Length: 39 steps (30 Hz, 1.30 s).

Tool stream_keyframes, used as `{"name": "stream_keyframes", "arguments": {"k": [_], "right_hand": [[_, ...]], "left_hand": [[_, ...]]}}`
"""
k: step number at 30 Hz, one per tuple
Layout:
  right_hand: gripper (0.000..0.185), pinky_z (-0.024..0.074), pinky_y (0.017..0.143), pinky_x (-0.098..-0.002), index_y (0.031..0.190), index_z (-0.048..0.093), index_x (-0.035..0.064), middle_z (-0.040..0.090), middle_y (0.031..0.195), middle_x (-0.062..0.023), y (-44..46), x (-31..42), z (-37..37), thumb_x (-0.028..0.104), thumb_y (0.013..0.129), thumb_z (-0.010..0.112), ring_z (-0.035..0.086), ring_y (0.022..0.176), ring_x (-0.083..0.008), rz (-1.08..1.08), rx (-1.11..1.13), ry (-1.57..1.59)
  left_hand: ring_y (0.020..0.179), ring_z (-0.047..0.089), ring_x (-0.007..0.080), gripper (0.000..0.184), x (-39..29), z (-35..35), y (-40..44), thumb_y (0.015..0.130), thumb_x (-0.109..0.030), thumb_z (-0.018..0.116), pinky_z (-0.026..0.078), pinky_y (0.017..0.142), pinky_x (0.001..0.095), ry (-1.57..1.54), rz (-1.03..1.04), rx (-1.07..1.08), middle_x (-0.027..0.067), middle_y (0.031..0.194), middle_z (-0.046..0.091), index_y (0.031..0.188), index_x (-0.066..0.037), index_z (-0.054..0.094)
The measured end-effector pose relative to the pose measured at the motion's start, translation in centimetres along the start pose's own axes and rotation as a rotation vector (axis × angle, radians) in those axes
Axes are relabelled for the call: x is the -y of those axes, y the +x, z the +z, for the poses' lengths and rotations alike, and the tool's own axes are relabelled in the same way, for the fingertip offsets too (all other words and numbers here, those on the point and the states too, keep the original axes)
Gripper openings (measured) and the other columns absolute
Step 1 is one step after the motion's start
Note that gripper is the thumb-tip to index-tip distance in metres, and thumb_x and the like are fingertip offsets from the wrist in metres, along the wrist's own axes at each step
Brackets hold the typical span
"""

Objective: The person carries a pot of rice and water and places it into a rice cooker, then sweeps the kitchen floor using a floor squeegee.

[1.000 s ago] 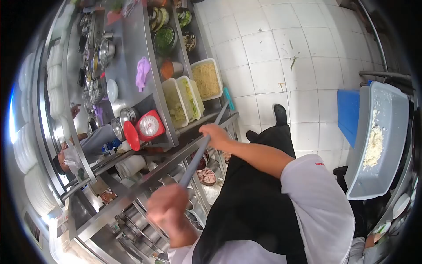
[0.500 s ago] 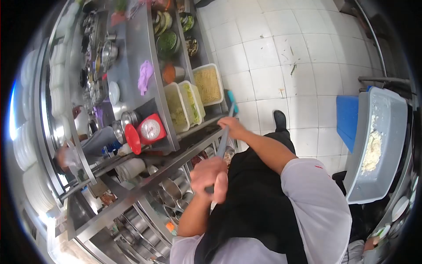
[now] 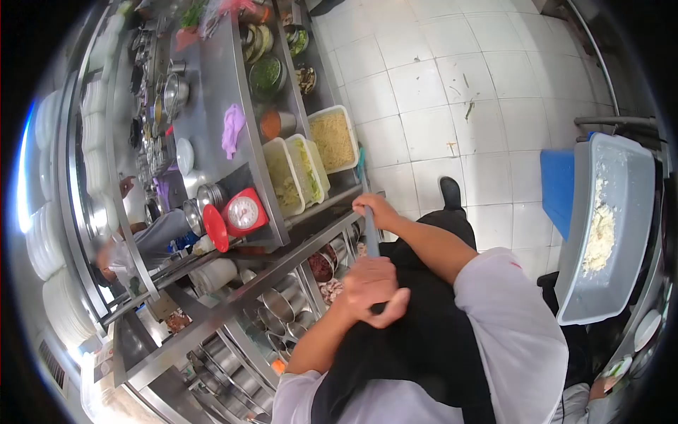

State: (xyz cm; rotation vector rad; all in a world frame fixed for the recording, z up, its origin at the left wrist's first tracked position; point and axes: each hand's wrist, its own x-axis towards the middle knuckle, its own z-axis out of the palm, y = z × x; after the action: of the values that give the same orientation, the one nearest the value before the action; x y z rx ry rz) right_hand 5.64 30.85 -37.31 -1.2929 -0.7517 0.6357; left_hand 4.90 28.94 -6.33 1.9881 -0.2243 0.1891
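A long grey handle (image 3: 371,239) runs between my two hands, beside the steel counter edge. My left hand (image 3: 374,288) is wrapped round its near end, in front of my black apron (image 3: 417,318). Farther along the handle, my right hand (image 3: 376,210) grips it near the counter's corner. Beyond that hand, a teal piece (image 3: 361,164) shows low beside the counter, just above the tiled floor; its lower part is hidden. A black shoe (image 3: 449,192) stands on the white tiles (image 3: 487,169).
On the left, the steel counter (image 3: 212,92) carries a red scale (image 3: 244,212), a purple cloth (image 3: 232,131) and food containers (image 3: 332,138). Pots fill shelves below. A grey tub (image 3: 621,233) with white food stands at right by a blue panel (image 3: 558,191). Another person's sleeve (image 3: 159,233) shows at left.
My left hand has moved right and slightly up, towards my right hand, and the handle is now nearly upright in view. My right hand has shifted a little to the right.
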Motion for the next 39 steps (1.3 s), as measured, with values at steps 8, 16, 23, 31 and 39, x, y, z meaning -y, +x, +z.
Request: {"name": "stream_keyframes", "arguments": {"k": [8, 16, 23, 31, 39], "right_hand": [[0.014, 0.0464, 0.078, -0.0471, 0.1, 0.066, 0.0037, 0.063, 0.088, -0.0166, 1.9, 9.4, 0.9, 0.008, 0.087, 0.065, 0.058, 0.086, -0.0385, -0.014, -0.243, -0.176], [0.02, 0.0485, 0.08, -0.0459, 0.094, 0.066, 0.0058, 0.064, 0.091, -0.0155, 0.7, 4.1, -2.1, 0.001, 0.074, 0.068, 0.062, 0.091, -0.0378, 0.076, 0.122, -0.224], [0.028, 0.0501, 0.076, -0.0479, 0.094, 0.066, 0.0106, 0.066, 0.083, -0.012, 6.8, 8.2, -6.1, 0.001, 0.068, 0.068, 0.064, 0.085, -0.0355, 0.019, -0.088, -0.332], [0.032, 0.051, 0.062, -0.0452, 0.1, 0.067, 0.0149, 0.066, 0.068, -0.0109, 2.0, 21.3, -10.7, 0.02, 0.069, 0.074, 0.065, 0.064, -0.0333, -0.076, 0.25, -0.27], [0.021, 0.0433, 0.067, -0.0485, 0.065, 0.061, 0.0062, 0.059, 0.067, -0.014, -7.1, 10.2, -16.0, 0.016, 0.082, 0.064, 0.057, 0.068, -0.0366, 0.408, -0.595, -0.763]], "left_hand": [[0.036, 0.043, 0.0182, 0.041, -10.5, -5.8, -0.6, 0.083, -0.012, 0.06, 0.039, 0.04, 0.031, -0.108, -0.05, -0.534, 0.0033, 0.044, 0.041, 0.05, -0.006, 0.037], [0.041, 0.046, 0.0178, 0.037, -2.7, -4.7, -0.8, 0.089, -0.013, 0.055, 0.04, 0.041, 0.0335, -0.085, -0.062, -0.575, 0.0067, 0.051, 0.047, 0.056, -0.006, 0.04], [0.039, 0.029, 0.0106, 0.036, -4.0, -6.4, 0.4, 0.097, -0.018, 0.038, 0.029, 0.039, 0.0276, -0.045, 0.242, -0.743, -0.0012, 0.049, 0.032, 0.061, -0.013, 0.033], [0.037, 0.05, 0.0064, 0.04, -14.3, -12.4, 6.8, 0.08, -0.013, 0.071, 0.039, 0.037, 0.0246, -0.708, 0.538, 0.003, -0.0021, 0.045, 0.047, 0.05, -0.013, 0.045], [0.04, 0.036, 0.0138, 0.043, 0.0, -1.8, 8.4, 0.1, -0.024, 0.049, 0.037, 0.044, 0.031, -0.693, -0.122, -0.427, -0.0016, 0.049, 0.037, 0.059, -0.015, 0.039]]}}
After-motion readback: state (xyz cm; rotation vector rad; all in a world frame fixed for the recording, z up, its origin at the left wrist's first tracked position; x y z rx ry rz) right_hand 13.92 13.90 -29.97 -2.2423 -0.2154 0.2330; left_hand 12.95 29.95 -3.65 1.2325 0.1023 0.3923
